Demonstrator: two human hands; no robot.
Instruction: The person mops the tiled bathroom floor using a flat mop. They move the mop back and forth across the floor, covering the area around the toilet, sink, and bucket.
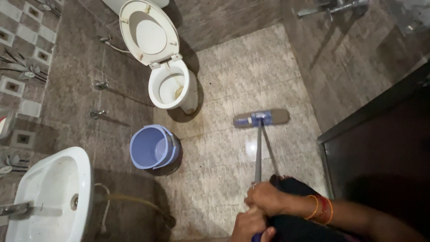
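— Head view. Holding what?
— Both hands, right (268, 198) above left (251, 226), wrapped tight on the mop handle (258, 152). Mop head (261, 118) flat on the floor (224, 148), between toilet (172, 87) and dark door (380, 148).
— Trouble ahead?
— Maybe. Shiny wet tiles, easy to slip. Blue bucket (154, 147) near, easy to bump with a wide swing.

No packages, labels, signs or screens anywhere in view.
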